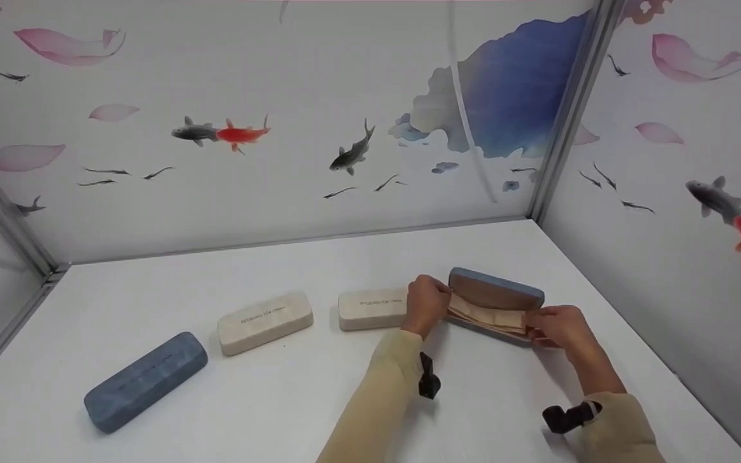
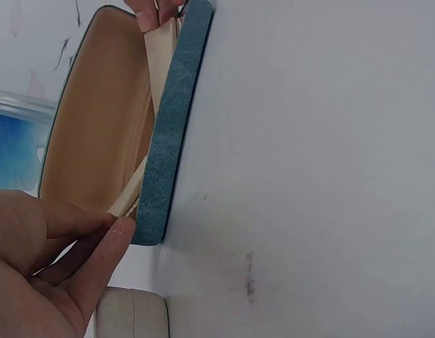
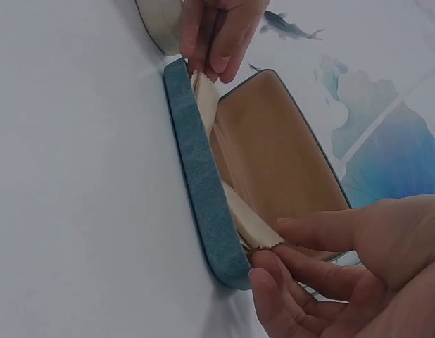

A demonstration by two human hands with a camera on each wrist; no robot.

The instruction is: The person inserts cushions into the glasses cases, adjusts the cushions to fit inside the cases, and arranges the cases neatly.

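A blue glasses case lies open at the right of the table, its brown-lined lid tipped up at the back. Inside it is a folded cream cloth with zigzag-cut edges. My left hand pinches the cloth's left end between thumb and fingers. At the opposite end, my right hand grips the cloth's right end. The left wrist view shows the left hand's thumb and fingertips right at the case's rim. In the right wrist view the cloth dips into the case between both hands.
A cream glasses case sits just left of the open one, partly behind my left hand. Farther left are another closed cream case and a closed blue case. Printed white panels wall the table at the back and sides.
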